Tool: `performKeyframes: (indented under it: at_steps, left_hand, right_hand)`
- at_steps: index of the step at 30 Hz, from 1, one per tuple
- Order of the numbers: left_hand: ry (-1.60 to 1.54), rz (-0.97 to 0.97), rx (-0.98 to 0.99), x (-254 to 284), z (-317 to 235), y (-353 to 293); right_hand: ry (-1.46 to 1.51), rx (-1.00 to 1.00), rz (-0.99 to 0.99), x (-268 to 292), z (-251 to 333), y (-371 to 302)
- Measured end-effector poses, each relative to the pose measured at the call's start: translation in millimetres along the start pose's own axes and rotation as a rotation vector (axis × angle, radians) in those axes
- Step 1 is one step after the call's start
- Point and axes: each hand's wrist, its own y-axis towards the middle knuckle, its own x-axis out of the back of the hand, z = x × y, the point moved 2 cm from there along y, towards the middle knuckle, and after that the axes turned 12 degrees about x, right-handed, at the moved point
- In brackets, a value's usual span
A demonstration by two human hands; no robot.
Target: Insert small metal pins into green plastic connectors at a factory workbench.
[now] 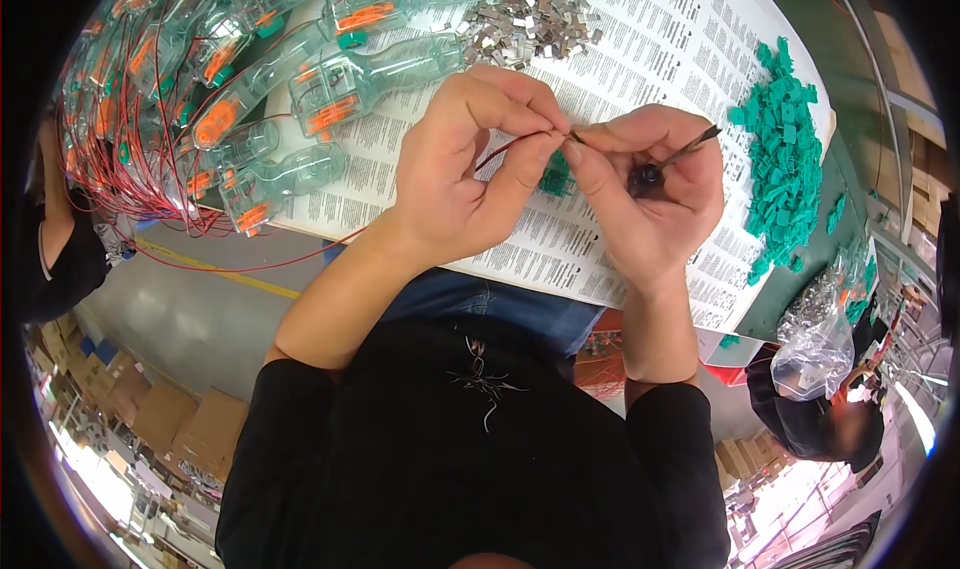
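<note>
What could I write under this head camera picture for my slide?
Both hands, left hand and right hand, pinch a thin red wire above a printed paper sheet beside green plastic pieces.

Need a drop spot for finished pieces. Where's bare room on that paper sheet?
Free: printed paper sheet between metal clips and green plastic parts; also its near edge below the left hand and right hand. Crowded: far left, clear housings tangled in red wires.

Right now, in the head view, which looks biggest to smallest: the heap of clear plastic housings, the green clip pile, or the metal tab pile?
1. Heap of clear plastic housings, largest by far.
2. Green clip pile.
3. Metal tab pile, smallest.
The fisheye bends shapes near the rim, so the gap between the last two is uncertain.
</note>
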Motion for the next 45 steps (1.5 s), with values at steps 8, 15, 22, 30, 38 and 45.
performKeyframes:
  at_steps: [8,15,22,30,38,45]
  left_hand:
    - [-0.241,-0.041,0.136,-1,-3,2]
    - [0.155,0.173,0.436,12,-30,15]
    - [0.385,0.175,0.235,2,-55,18]
    - [0.462,0.207,0.074,-8,-65,10]
    - [0.351,0.203,0.289,-13,-67,-9]
    - [0.207,0.233,0.68,-12,-80,-14]
  right_hand:
    - [-0.071,0.037,0.04,5,-3,1]
    - [-0.279,0.084,0.134,21,17,9]
    - [-0.506,0.28,0.332,19,46,13]
    - [-0.486,0.029,0.27,25,70,2]
    - [-0.414,0.086,0.152,20,55,-26]
    - [-0.446,0.113,0.148,18,61,-32]
